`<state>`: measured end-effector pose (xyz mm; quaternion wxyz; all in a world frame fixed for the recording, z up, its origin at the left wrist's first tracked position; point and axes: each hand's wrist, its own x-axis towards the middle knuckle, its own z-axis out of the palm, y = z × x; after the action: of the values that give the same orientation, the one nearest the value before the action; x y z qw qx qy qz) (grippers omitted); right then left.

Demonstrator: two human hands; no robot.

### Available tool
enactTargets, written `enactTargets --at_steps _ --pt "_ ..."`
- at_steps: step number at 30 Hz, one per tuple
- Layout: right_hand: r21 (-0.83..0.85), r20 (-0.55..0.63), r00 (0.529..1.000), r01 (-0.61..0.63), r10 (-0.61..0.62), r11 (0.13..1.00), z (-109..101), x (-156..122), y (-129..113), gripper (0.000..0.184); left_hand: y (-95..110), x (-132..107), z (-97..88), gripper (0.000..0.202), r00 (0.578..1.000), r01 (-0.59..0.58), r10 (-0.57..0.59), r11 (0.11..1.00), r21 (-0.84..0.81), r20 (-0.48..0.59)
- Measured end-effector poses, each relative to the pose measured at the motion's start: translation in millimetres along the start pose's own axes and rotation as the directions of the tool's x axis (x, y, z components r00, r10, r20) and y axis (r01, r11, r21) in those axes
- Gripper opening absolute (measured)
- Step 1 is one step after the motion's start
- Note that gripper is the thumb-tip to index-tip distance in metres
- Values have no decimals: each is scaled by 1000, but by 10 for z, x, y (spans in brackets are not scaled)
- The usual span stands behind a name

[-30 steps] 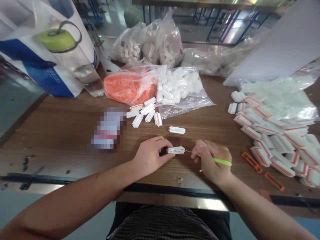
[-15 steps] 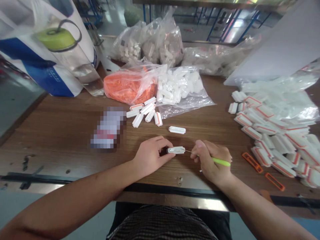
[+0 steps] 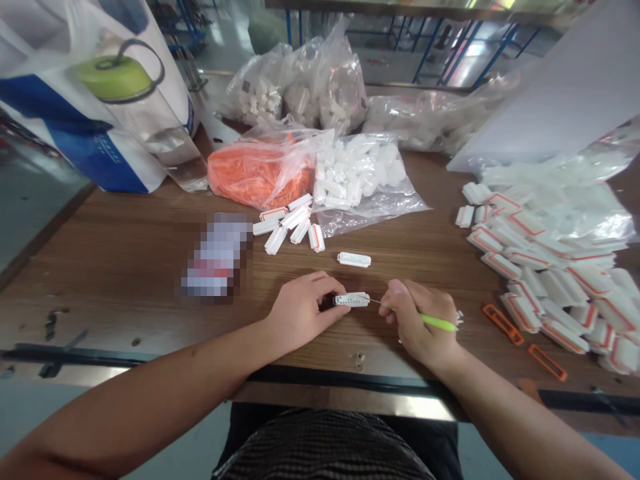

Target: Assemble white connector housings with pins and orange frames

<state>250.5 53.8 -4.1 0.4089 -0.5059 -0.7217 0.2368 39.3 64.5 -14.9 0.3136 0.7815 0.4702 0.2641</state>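
My left hand (image 3: 300,310) is closed on a small white plastic connector (image 3: 351,300), held just above the wooden table (image 3: 125,267) near its front edge. My right hand (image 3: 417,320) grips a thin pick tool with a green handle (image 3: 439,323); its metal tip points at the connector's right end. Another white connector (image 3: 354,260) lies loose just beyond my hands. A little heap of white pieces (image 3: 290,227) lies further back.
A bag of orange parts (image 3: 255,173) and a bag of white parts (image 3: 357,173) lie at the middle back. A pile of white-and-orange connectors (image 3: 550,267) fills the right side, with two orange clips (image 3: 503,325) near it. A water bottle (image 3: 145,113) stands at back left.
My right hand with the pick has shifted slightly left towards the connector. My left hand has stayed where it was.
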Motion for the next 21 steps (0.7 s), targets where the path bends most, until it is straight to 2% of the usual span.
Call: enactTargets --at_steps 5,12,21 --pt "5 32 999 25 -25 1000 5 38 -7 41 -1 5 3 8 1000 -6 6 1000 -5 -3" --pt "-1 9 1000 23 -23 1000 9 -8 -15 42 -10 -4 12 9 1000 7 -7 1000 -1 -1" --pt "51 34 998 -50 48 997 23 18 -15 43 19 0 -5 7 1000 10 -10 1000 6 0"
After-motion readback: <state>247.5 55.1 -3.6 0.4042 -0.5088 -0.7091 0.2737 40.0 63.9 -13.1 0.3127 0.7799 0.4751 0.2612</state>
